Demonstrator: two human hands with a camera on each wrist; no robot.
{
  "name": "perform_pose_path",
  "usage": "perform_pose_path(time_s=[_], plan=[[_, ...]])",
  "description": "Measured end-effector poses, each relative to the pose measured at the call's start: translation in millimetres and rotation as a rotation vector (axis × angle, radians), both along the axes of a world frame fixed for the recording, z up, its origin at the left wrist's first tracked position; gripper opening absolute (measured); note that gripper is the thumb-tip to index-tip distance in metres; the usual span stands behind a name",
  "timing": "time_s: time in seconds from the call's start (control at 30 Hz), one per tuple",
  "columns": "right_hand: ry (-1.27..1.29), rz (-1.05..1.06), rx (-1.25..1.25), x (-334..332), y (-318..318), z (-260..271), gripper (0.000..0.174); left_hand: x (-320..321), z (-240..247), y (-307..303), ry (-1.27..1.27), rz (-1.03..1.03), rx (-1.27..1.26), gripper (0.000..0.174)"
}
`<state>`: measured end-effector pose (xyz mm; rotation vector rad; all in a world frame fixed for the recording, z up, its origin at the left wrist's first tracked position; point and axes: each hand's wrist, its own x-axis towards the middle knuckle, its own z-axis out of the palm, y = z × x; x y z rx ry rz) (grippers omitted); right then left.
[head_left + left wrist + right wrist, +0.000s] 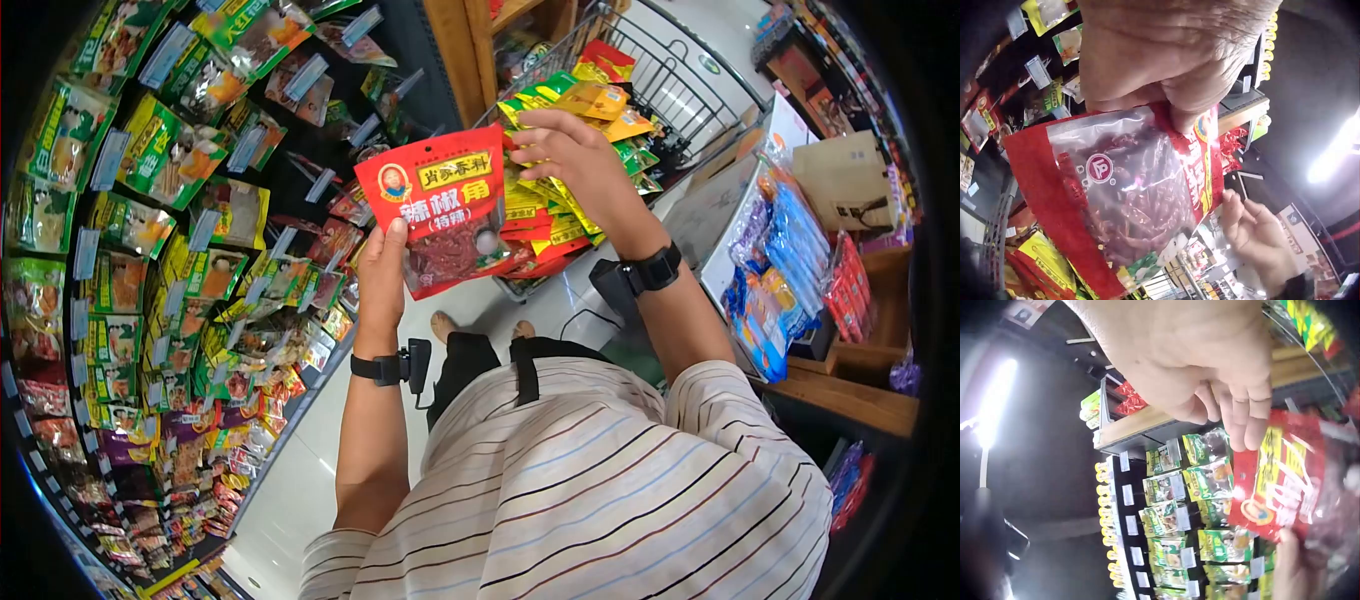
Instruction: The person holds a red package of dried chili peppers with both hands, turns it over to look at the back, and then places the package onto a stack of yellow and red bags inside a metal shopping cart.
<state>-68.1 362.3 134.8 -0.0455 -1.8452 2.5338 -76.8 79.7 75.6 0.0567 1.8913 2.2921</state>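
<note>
My left hand point(380, 272) grips a red bag of dried chili peppers point(437, 215) by its lower left side, thumb on the printed front. The bag is held upright, and its clear window shows dark red pieces. In the left wrist view, the back of the bag point(1129, 194) faces the camera, with the left fingers bent over its edge. My right hand point(583, 175) is raised by the bag's upper right corner, fingers loosely spread. In the right wrist view, the right fingertips point(1252, 431) overlap the bag's top edge.
A wire shopping cart point(690, 85) stands ahead, with a pile of yellow, red and green packets point(560, 215). Shelving hung with green seasoning packets point(165, 150) runs along the left. Blue packages point(790, 240) lie on a stand at the right. A wooden shelf post point(455, 70) rises behind the bag.
</note>
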Motion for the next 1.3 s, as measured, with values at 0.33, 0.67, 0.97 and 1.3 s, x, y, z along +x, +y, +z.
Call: perform_pose_path(time_s=[0.33, 0.67, 0.97, 1.3], plan=[[-0.199, 0.288, 0.221, 7, -29, -50, 0.041, 6, 1, -9, -0.117, 0.056, 0.230, 0.034], [-0.271, 0.264, 0.071, 4, -41, -63, 0.024, 12, 2, -11, -0.165, 0.110, 0.250, 0.033], [-0.179, 0.202, 0.081, 2, -50, -47, 0.019, 18, -1, -23, -0.178, 0.146, 0.107, 0.040], [0.383, -0.086, 0.625, 15, -82, -21, 0.011, 40, 35, 1, 0.186, 0.078, -0.318, 0.062]])
